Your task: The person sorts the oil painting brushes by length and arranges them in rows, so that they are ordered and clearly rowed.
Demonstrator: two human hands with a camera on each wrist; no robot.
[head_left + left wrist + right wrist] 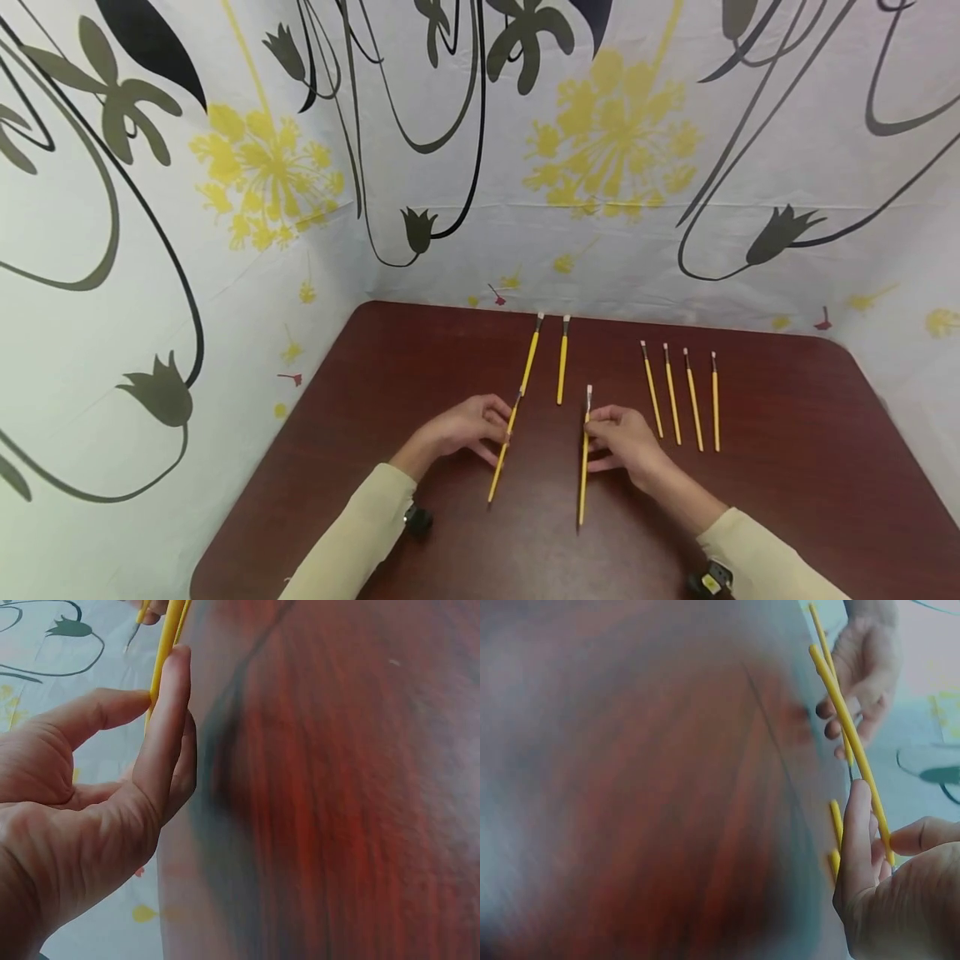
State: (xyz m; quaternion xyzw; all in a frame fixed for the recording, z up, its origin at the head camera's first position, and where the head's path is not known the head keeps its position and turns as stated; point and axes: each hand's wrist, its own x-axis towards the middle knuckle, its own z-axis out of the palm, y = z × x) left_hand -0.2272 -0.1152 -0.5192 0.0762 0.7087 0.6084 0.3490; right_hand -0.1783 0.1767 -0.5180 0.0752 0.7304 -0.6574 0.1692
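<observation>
My left hand (474,427) pinches a yellow-handled paintbrush (501,467) between thumb and fingers, its bristle end slanting away toward the table's back. In the left wrist view the thumb and fingertips meet on the yellow handle (166,652). To the right, my right hand (624,442) pinches a second paintbrush (583,483), nearly upright in the head view, its pale bristles pointing away from me. The right wrist view shows that brush's handle (851,735) crossing in front of the left hand (866,671). Beyond the hands lie two more paintbrushes, a left one (530,360) and a right one (562,371).
Several yellow paintbrushes (693,408) lie side by side on the right of the dark red-brown table (795,467). White cloth (457,175) with flower prints rises behind the table and along its sides.
</observation>
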